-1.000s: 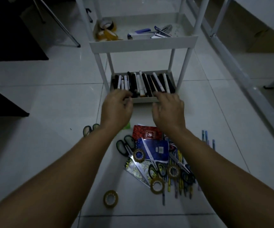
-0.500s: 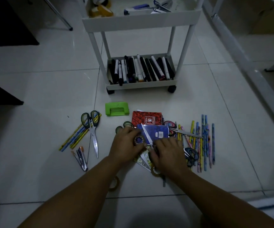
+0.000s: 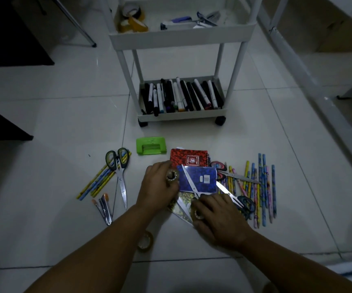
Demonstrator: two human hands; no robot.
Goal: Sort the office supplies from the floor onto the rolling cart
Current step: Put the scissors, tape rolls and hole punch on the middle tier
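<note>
Crouched over the floor pile, the left hand (image 3: 158, 187) pinches one tape roll (image 3: 172, 176) in its grip while the right hand (image 3: 217, 216) curls round another (image 3: 199, 214), presumably bound for the cart (image 3: 181, 35) shelf already holding tape.

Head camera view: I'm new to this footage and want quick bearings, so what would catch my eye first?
Two hands reach into a pile of supplies on the floor: the left hand grips a tape roll, the right hand another tape roll. Between them lie a blue notebook and a red notebook, with a bright green hole punch just beyond. Behind stands the white rolling cart, its bottom tray full of markers.
</note>
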